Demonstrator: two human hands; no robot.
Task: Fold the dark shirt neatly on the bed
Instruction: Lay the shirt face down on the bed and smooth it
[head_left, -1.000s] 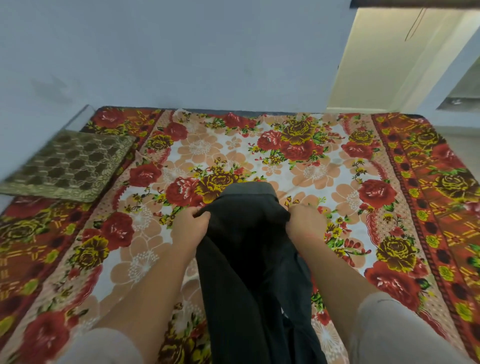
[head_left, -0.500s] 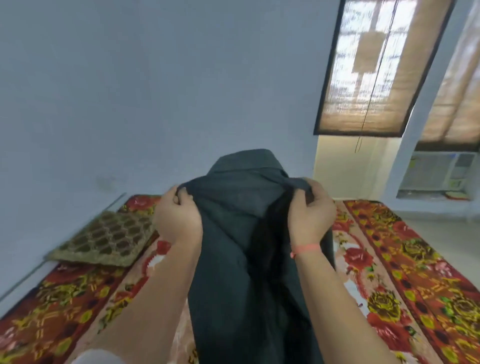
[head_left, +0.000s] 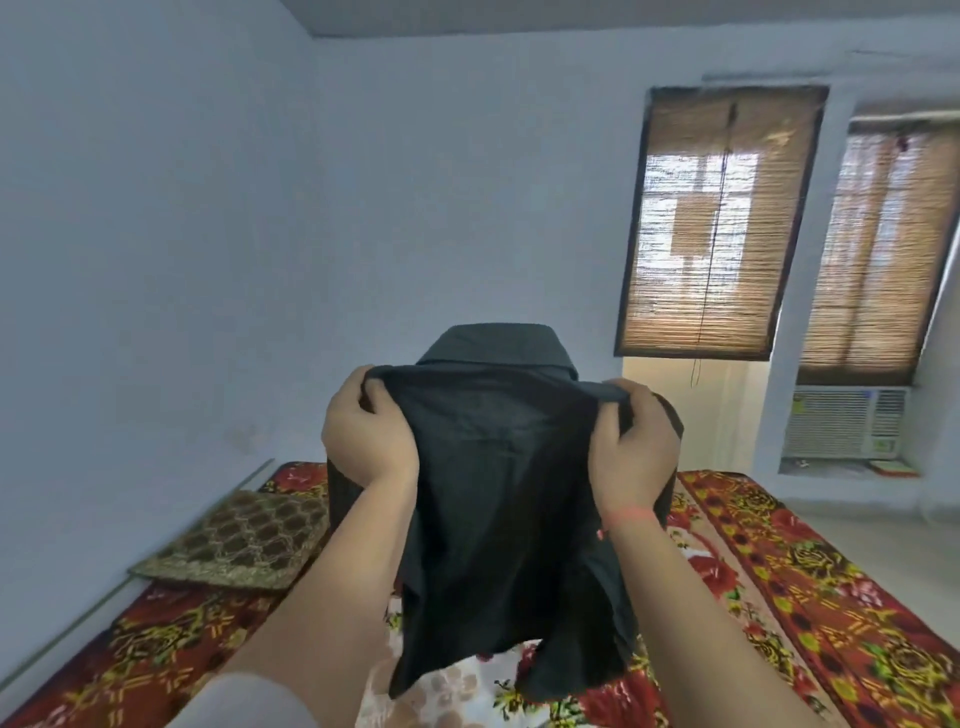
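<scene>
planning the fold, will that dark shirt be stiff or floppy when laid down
Probably floppy: the dark shirt hangs in loose folds below the left hand and right hand gripping it. Likely light, since those two grips alone hold it up. The collar looks somewhat stiffer, keeping its shape.

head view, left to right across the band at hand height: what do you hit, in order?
patterned cushion → left hand → dark shirt → right hand → air conditioner. The window blinds are left out; they overlap these sideways.
</scene>
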